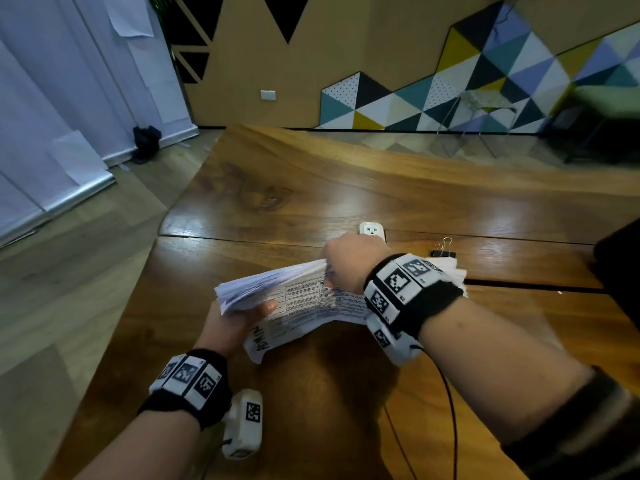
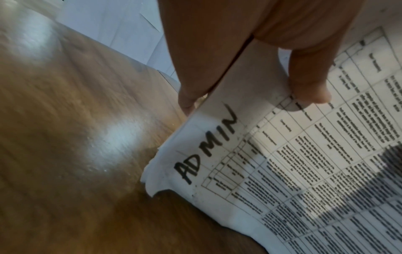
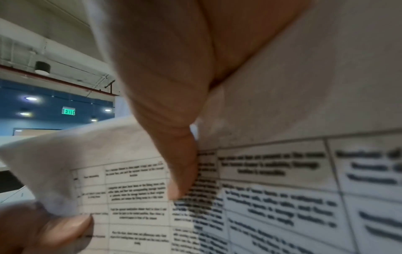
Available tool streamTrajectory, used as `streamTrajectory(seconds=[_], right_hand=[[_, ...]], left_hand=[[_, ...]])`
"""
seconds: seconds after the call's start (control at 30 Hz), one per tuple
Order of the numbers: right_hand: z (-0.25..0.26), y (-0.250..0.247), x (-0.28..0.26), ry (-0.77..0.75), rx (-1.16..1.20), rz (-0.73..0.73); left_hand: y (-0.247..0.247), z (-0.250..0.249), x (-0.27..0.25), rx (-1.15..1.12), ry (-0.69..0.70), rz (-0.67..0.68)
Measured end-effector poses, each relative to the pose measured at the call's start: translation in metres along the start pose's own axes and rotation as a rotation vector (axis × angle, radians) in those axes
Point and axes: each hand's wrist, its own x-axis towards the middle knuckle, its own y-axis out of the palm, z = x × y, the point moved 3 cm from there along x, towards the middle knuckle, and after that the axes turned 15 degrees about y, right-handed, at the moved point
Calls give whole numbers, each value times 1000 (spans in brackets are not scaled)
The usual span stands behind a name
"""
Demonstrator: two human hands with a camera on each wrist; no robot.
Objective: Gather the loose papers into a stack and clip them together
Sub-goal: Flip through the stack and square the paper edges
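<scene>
A thick stack of printed papers [image 1: 298, 299] is held above the wooden table [image 1: 311, 188], its top sheet showing a table of text and a handwritten "ADMIN" [image 2: 206, 147]. My left hand [image 1: 242, 317] grips the stack's left end, thumb on top [image 2: 309, 86] and fingers underneath. My right hand [image 1: 349, 265] grips the far long edge, its thumb [image 3: 182, 171] pressed on the printed sheet. The stack bends between the two hands. A black binder clip [image 1: 443, 249] with silver handles lies on the table just beyond my right wrist.
A white power outlet [image 1: 372, 230] is set into the table behind my right hand. A dark object [image 1: 620, 271] sits at the table's right edge. A black cable [image 1: 446, 403] trails from my right wrist. The table's left edge drops to the floor.
</scene>
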Motion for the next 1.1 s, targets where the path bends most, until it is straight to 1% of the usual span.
streamTrajectory(seconds=[0.07, 0.13, 0.17, 0.23, 0.3, 0.37, 0.4, 0.43, 0.47, 0.53, 0.6, 0.67, 0.73, 0.83, 0.9, 0.97, 1.03, 1.1], right_hand=[[-1, -3, -2, -51, -14, -7], [-14, -11, -9, -60, 55, 9], [-23, -16, -12, -51, 128, 24], [-48, -23, -20, -37, 371, 61], [-71, -23, -28, -15, 662, 91], [-86, -16, -36, -2, 955, 110], [-91, -11, -38, 11, 1074, 90], [-95, -6, -40, 35, 1179, 65], [-97, -2, -44, 46, 1264, 41], [-99, 1, -50, 44, 1390, -16], [-102, -2, -58, -22, 1514, -66], [-105, -5, -65, -72, 1656, -117], [-104, -5, -67, -114, 1771, -96], [-95, 2, -65, -111, 1766, -118], [-92, 0, -66, -93, 1736, -166], [-92, -4, -67, -107, 1717, -198], [-93, -9, -70, -133, 1709, -210], [-94, -11, -71, -155, 1733, -236]], left_hand=[[-2, 0, 1, 28, -9, 17], [-9, -5, 2, 62, -32, 19], [-14, -10, 2, 51, -56, 26], [-22, -23, 4, -17, -90, 47], [-25, -39, 10, -234, -88, 20], [-13, -66, 19, -541, -17, 23], [-3, -81, 24, -646, 29, 29], [7, -97, 29, -690, 70, 32], [17, -113, 31, -673, 111, 35], [30, -140, 34, -553, 218, 28], [39, -154, 31, -411, 320, 62], [44, -153, 26, -274, 361, 106], [48, -142, 21, -185, 351, 163], [50, -125, 16, -149, 302, 156], [49, -124, 14, -130, 294, 156], [46, -129, 14, -106, 308, 145], [42, -138, 13, -114, 343, 95], [39, -145, 11, -149, 384, 15]])
